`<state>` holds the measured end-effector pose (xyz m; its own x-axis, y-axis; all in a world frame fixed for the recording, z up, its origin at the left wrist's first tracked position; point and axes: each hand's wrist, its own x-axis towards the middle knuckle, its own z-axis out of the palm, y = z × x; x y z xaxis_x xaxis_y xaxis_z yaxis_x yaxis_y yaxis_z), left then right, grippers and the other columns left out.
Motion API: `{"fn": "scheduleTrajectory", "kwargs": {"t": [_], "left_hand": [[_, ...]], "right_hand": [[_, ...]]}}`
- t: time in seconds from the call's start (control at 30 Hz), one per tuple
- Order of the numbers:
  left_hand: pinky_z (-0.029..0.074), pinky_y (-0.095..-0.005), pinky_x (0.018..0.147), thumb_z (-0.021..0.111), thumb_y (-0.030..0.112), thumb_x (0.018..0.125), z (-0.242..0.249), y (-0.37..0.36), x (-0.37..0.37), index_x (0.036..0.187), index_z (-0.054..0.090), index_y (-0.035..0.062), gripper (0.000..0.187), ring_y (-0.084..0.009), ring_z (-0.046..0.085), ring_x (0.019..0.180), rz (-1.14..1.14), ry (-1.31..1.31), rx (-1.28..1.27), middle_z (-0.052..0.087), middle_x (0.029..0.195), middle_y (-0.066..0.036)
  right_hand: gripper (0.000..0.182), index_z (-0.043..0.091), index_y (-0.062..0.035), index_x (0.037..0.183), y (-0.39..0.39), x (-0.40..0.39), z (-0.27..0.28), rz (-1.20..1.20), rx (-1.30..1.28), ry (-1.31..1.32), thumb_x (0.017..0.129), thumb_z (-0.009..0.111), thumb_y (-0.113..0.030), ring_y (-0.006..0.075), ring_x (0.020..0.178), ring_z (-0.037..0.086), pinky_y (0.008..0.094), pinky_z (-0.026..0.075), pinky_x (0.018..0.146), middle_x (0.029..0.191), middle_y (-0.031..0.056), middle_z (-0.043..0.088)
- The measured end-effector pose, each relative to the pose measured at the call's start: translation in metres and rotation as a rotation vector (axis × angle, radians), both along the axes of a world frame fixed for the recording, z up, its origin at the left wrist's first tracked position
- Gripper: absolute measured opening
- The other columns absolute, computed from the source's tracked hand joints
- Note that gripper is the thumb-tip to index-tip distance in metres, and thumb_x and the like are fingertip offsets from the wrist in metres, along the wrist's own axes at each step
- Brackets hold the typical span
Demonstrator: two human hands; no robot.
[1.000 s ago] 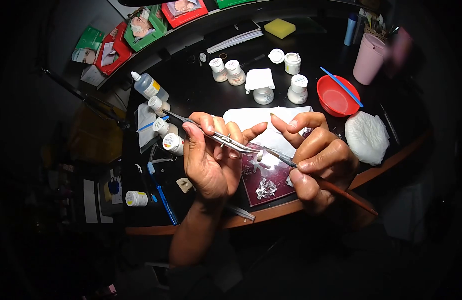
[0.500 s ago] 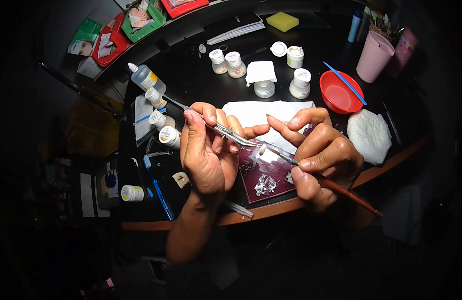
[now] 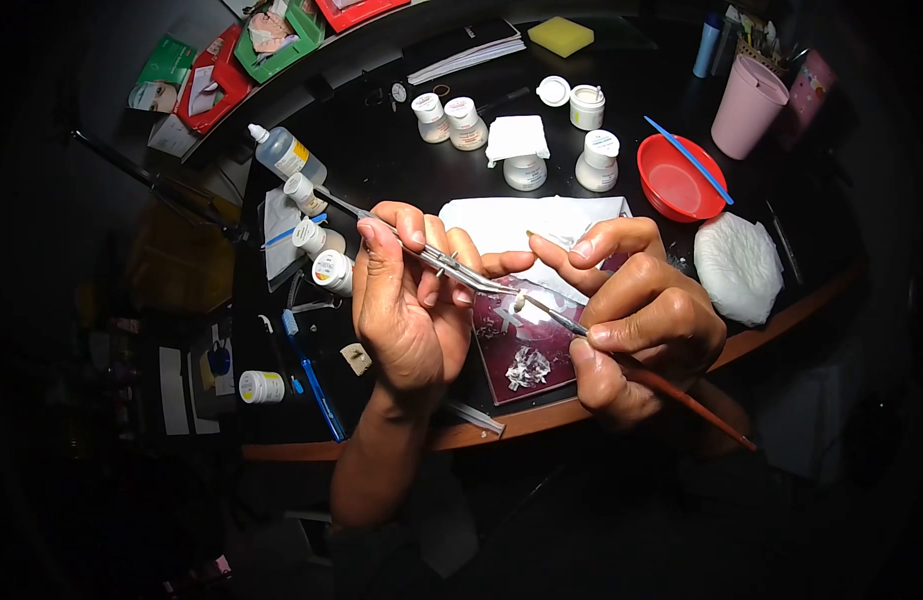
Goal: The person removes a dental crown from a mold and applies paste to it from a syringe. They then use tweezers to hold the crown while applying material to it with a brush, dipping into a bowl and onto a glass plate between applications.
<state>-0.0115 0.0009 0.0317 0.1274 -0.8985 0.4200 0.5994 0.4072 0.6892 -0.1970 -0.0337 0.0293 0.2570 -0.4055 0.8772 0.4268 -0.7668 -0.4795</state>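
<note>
My left hand [image 3: 406, 300] is closed around metal tweezers [image 3: 451, 265], which slant down to the right. At their tips sits a small whitish piece [image 3: 521, 300], tooth-like in look. In my right hand [image 3: 651, 320] is a thin brush [image 3: 696, 412] with a reddish-brown handle, pinched near its metal collar. The brush tip is at the small piece; whether it touches cannot be made out. Below both hands lies a dark purple slab [image 3: 501, 370] with a crumpled foil-like wad [image 3: 527, 368] on it. A white paper towel [image 3: 471, 215] lies behind the slab.
White-capped jars [image 3: 466, 125] stand at the back, with more jars [image 3: 331, 270] left of my left hand. A red bowl [image 3: 671, 205] with a blue stick across it and a white padded wad [image 3: 738, 270] are on the right. A blue toothbrush [image 3: 316, 385] lies front left.
The whole view has shifted slightly. My right hand has moved a little left and the brush tip has come closer to the small whitish piece. Both hands keep their holds.
</note>
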Motion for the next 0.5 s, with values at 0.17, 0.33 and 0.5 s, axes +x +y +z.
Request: {"fn": "scheduleTrajectory", "kwargs": {"t": [0.17, 0.33, 0.5], "left_hand": [[0.063, -0.0538, 0.082, 0.026, 0.045, 0.112, 0.0024, 0.0000, -0.0031, 0.094, 0.045, 0.0115, 0.042, -0.0091, 0.040, 0.054, 0.048, 0.015, 0.030, 0.034, 0.063, 0.002], [0.062, -0.0546, 0.085, 0.029, 0.042, 0.113, 0.0008, -0.0007, 0.0003, 0.095, 0.046, 0.0122, 0.038, -0.0103, 0.040, 0.056, -0.006, 0.008, -0.002, 0.035, 0.065, 0.002], [0.062, -0.0545, 0.085, 0.029, 0.041, 0.113, 0.0006, -0.0008, 0.0006, 0.095, 0.046, 0.0120, 0.038, -0.0101, 0.039, 0.056, 0.008, 0.001, 0.002, 0.035, 0.064, 0.002]], "right_hand": [[0.027, 0.056, -0.0055, 0.095, 0.0008, -0.0008, 0.0004, 0.013, -0.008, 0.014, 0.074, 0.062, 0.011, 0.0286, 0.105, 0.052, 0.0654, 0.055, 0.098, 0.082, 0.0091, 0.054], [0.027, 0.057, -0.0053, 0.094, -0.0001, 0.0014, 0.0003, -0.018, -0.012, -0.015, 0.074, 0.062, 0.011, 0.0286, 0.104, 0.052, 0.0647, 0.055, 0.098, 0.081, 0.0092, 0.055], [0.024, 0.059, -0.0038, 0.084, 0.0012, 0.0030, 0.0021, -0.058, 0.016, -0.051, 0.067, 0.066, 0.012, 0.0318, 0.101, 0.062, 0.0543, 0.060, 0.092, 0.078, 0.0097, 0.061]]}}
